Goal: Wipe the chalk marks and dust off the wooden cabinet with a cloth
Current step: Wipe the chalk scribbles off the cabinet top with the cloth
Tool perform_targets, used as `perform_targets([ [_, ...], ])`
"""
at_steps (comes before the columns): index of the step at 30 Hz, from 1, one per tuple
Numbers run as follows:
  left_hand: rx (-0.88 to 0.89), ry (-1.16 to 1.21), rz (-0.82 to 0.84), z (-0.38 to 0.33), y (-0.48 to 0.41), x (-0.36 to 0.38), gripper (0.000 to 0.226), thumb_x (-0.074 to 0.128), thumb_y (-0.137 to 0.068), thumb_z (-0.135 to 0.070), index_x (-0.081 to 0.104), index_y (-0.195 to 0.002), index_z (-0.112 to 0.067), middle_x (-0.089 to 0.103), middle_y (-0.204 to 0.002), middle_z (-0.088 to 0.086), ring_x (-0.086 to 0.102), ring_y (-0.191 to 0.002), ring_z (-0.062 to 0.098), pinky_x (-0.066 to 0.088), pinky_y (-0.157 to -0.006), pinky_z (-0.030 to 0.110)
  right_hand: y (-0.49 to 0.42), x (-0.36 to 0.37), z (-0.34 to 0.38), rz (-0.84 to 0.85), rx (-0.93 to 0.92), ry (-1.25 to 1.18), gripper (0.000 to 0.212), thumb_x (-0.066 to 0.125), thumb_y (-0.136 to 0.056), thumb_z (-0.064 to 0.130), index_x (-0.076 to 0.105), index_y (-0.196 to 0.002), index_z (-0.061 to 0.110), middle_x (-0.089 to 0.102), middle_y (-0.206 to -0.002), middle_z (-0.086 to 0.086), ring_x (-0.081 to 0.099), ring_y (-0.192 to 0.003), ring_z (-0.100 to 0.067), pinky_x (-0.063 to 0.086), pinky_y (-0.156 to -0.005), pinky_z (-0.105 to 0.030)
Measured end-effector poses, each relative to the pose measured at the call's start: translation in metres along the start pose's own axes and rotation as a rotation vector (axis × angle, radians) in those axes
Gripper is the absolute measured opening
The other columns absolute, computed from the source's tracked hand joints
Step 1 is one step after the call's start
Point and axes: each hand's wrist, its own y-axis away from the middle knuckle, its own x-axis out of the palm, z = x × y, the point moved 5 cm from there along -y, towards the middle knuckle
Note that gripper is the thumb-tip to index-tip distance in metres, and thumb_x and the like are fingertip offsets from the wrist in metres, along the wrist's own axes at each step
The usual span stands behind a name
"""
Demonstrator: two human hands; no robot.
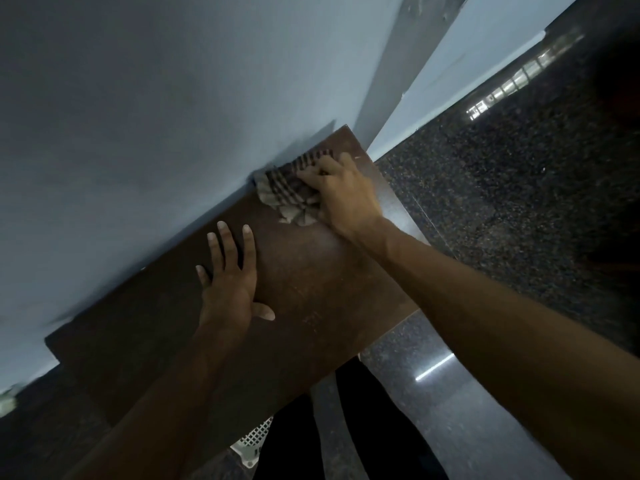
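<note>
The right hand [341,192] grips a checked cloth [291,188] on the cabinet [311,289] top. The left hand [230,278] rests flat nearby, fingers straight.

Pale blue wall [138,126] meets dark speckled floor [519,209] (glossy, light-streaked)

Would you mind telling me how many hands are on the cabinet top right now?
2. The left hand rests flat on the cabinet, midway; the right hand grips the cloth at its far corner by the wall.
</note>
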Motion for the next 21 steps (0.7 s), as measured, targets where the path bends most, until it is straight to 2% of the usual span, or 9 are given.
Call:
perform_targets([
  [2, 0.002, 0.002, -0.004, 0.000, 0.000, 0.001, 0.151, 0.089, -0.070, -0.040, -0.037, -0.151, -0.018, -0.052, -0.150, 0.018, -0.040, -0.144, 0.039, 0.002, -0.121, 0.068, 0.008, -0.008, -0.028, -0.081, 0.115, -0.003, 0.056, 0.072, -0.085, 0.021, 0.056, -0.138, 0.028, 0.056, -0.123, -0.003, 0.046, -0.112, -0.029, 0.052, -0.079, -0.039],
  [5, 0.012, -0.006, -0.040, 0.002, 0.001, 0.002, 0.152, 0.089, -0.068, -0.042, -0.036, -0.152, -0.018, -0.050, -0.152, 0.018, -0.039, -0.145, 0.040, 0.003, -0.120, 0.067, 0.008, -0.023, -0.061, -0.235, 0.348, -0.077, 0.047, 0.061, -0.085, 0.006, 0.064, -0.128, 0.024, 0.058, -0.112, -0.005, 0.051, -0.103, -0.029, 0.045, -0.068, -0.032],
  [7, 0.019, -0.015, -0.061, 0.002, 0.001, 0.003, 0.153, 0.089, -0.067, -0.043, -0.035, -0.152, -0.018, -0.049, -0.153, 0.018, -0.037, -0.146, 0.040, 0.004, -0.119, 0.068, -0.003, -0.026, -0.073, -0.240, 0.468, -0.202, 0.033, 0.058, -0.084, 0.006, 0.071, -0.111, 0.018, 0.064, -0.097, -0.008, 0.059, -0.093, -0.030, 0.046, -0.065, -0.030],
  [9, 0.015, -0.021, -0.070, 0.002, 0.001, 0.004, 0.154, 0.090, -0.066, -0.043, -0.035, -0.152, -0.018, -0.049, -0.153, 0.018, -0.037, -0.146, 0.040, 0.003, -0.119, 0.068, -0.013, -0.028, -0.083, -0.196, 0.564, -0.402, 0.018, 0.062, -0.085, 0.014, 0.074, -0.100, 0.014, 0.071, -0.090, -0.009, 0.066, -0.091, -0.028, 0.054, -0.073, -0.032],
  [11, 0.013, -0.035, -0.083, 0.002, 0.002, 0.003, 0.154, 0.089, -0.065, -0.045, -0.035, -0.153, -0.017, -0.048, -0.154, 0.018, -0.036, -0.146, 0.040, 0.004, -0.119, 0.068, -0.016, -0.031, -0.091, -0.117, 0.559, -0.473, 0.020, 0.066, -0.088, 0.022, 0.076, -0.104, 0.013, 0.074, -0.094, -0.010, 0.068, -0.096, -0.025, 0.056, -0.086, -0.034],
  [14, 0.017, -0.036, -0.069, 0.002, 0.003, 0.003, 0.155, 0.090, -0.064, -0.045, -0.034, -0.153, -0.017, -0.047, -0.154, 0.018, -0.036, -0.146, 0.040, 0.004, -0.119, 0.068, 0.008, -0.034, -0.101, -0.001, 0.506, -0.399, 0.027, 0.067, -0.088, 0.025, 0.075, -0.112, 0.015, 0.075, -0.100, -0.011, 0.069, -0.101, -0.023, 0.054, -0.094, -0.034],
  [16, 0.017, -0.044, -0.066, 0.001, 0.003, 0.002, 0.155, 0.090, -0.065, -0.045, -0.034, -0.153, -0.017, -0.047, -0.154, 0.019, -0.035, -0.146, 0.041, 0.004, -0.120, 0.068, 0.043, -0.030, -0.109, 0.033, 0.491, -0.383, 0.028, 0.068, -0.088, 0.023, 0.074, -0.115, 0.015, 0.076, -0.101, -0.010, 0.070, -0.099, -0.021, 0.054, -0.092, -0.029],
  [18, 0.011, -0.049, -0.056, -0.001, 0.003, 0.002, 0.154, 0.089, -0.065, -0.045, -0.034, -0.153, -0.016, -0.047, -0.154, 0.020, -0.035, -0.147, 0.042, 0.005, -0.120, 0.068, 0.091, -0.025, -0.118, 0.043, 0.508, -0.395, 0.027, 0.067, -0.088, 0.019, 0.074, -0.114, 0.016, 0.077, -0.097, -0.006, 0.070, -0.092, -0.016, 0.053, -0.083, -0.023],
  [21, 0.011, -0.050, -0.048, -0.001, 0.003, 0.002, 0.154, 0.090, -0.066, -0.044, -0.034, -0.153, -0.015, -0.047, -0.154, 0.021, -0.035, -0.146, 0.043, 0.006, -0.119, 0.068, 0.167, -0.015, -0.132, 0.029, 0.562, -0.359, 0.022, 0.069, -0.085, 0.013, 0.075, -0.106, 0.014, 0.075, -0.085, -0.005, 0.069, -0.080, -0.018, 0.055, -0.076, -0.031],
])
